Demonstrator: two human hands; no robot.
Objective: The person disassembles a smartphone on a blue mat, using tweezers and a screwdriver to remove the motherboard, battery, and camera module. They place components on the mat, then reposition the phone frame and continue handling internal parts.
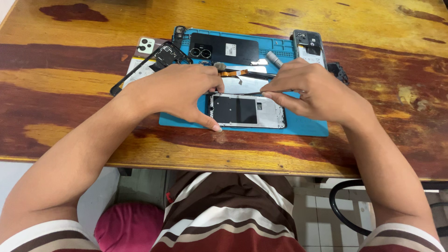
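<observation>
a pale green phone back (146,45) and a black phone frame (158,60) lie left on the bench (70,79), a black back cover (224,48) on the blue mat (303,126). the left hand (179,91) presses the opened phone chassis (247,111), fingers spread. the right hand (310,91) pinches thin tweezers (275,92) over its upper edge.

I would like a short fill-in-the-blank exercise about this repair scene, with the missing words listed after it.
1. The open phone frame lies on a ____ mat.
2. The mat rests on a ____ table.
3. The right hand holds thin metal ____ over the frame.
4. The left hand steadies the frame's ____ end.

Missing words: blue; wooden; tweezers; left
</observation>
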